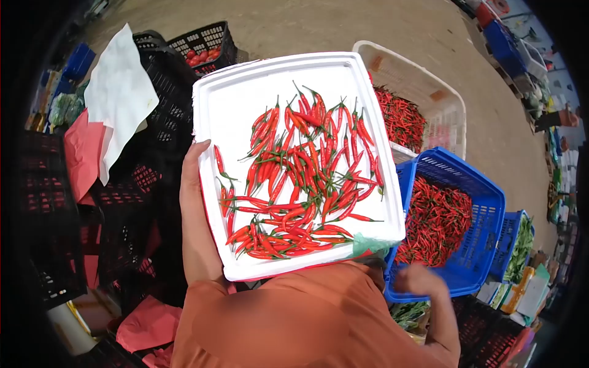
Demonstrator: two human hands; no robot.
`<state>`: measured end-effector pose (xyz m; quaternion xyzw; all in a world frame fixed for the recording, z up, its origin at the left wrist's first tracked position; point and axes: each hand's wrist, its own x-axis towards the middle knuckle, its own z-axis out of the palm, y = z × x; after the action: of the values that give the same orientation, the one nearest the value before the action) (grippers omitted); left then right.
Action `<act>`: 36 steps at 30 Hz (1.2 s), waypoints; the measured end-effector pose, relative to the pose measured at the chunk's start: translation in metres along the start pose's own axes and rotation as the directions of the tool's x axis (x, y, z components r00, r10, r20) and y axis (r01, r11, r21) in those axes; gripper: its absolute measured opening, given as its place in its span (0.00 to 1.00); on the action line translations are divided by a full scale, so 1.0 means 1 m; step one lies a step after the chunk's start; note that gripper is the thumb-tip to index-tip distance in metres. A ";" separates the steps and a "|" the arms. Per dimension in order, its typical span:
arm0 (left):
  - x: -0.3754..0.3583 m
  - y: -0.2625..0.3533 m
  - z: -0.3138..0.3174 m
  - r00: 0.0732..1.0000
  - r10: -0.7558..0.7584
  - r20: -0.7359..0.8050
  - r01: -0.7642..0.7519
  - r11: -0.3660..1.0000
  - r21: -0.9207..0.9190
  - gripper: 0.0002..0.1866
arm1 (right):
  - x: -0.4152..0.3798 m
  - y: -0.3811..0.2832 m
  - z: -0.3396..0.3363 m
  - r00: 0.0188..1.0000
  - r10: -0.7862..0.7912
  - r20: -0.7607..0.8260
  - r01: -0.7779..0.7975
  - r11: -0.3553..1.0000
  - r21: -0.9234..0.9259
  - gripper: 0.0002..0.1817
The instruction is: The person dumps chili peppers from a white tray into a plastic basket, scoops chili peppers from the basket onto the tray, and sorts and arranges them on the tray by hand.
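Observation:
A white foam tray with scattered red chili peppers on it is held up in front of me. My left hand grips its left edge, thumb at the rim and other fingers hidden beneath. A piece of green film clings to the tray's lower right corner. My right hand is at the near edge of the blue basket, blurred, its fingers not clear. Inside that basket lies a heap of red chilies.
Behind stands a white crate with more chilies. Black crates are stacked at left, with white paper over them. A black basket of tomatoes sits at the back. Green vegetables fill a smaller blue crate at right.

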<state>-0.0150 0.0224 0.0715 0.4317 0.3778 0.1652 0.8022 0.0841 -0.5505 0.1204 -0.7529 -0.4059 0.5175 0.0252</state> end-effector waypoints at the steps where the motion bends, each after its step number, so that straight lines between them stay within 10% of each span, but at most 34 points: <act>1: -0.002 0.001 0.005 0.999 -0.005 0.042 0.006 1.000 -0.028 0.34 | -0.001 -0.005 -0.024 0.963 0.157 -0.221 -0.070 0.932 0.357 0.08; 3: 0.000 -0.001 0.005 0.997 0.000 0.081 0.003 0.999 -0.039 0.34 | 0.009 -0.035 -0.081 0.731 0.238 -0.639 0.099 0.890 0.445 0.06; 7: 0.006 -0.003 -0.004 0.995 0.010 0.097 -0.005 0.999 -0.048 0.33 | 0.075 -0.049 -0.112 0.396 0.152 -0.905 0.183 0.953 0.241 0.07; 13: 0.002 -0.004 -0.001 0.998 0.040 0.057 -0.036 0.997 -0.066 0.32 | 0.153 -0.088 -0.129 0.295 0.029 -0.955 0.168 0.982 0.082 0.12; 22: 0.001 -0.002 0.000 0.996 0.014 0.090 -0.006 0.996 -0.091 0.32 | 0.160 -0.117 -0.104 0.281 -0.250 -0.926 0.328 0.932 -0.152 0.09; 25: 0.000 -0.001 0.004 0.997 0.001 0.075 0.006 0.995 -0.097 0.32 | 0.147 -0.114 -0.102 0.368 -0.066 -0.927 0.460 0.880 0.120 0.08; 29: 0.001 -0.001 0.001 0.998 -0.022 0.063 0.027 0.996 -0.083 0.33 | 0.134 -0.092 -0.129 0.419 0.092 -0.903 0.260 0.941 0.216 0.10; 36: 0.003 -0.005 -0.001 0.996 0.065 0.063 -0.062 0.997 -0.050 0.32 | 0.165 -0.083 -0.166 0.412 -0.208 -0.887 0.086 0.978 -0.190 0.19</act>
<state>-0.0147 0.0222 0.0661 0.4291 0.3335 0.1855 0.8187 0.1907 -0.3260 0.1103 -0.8739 -0.4224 0.0054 0.2406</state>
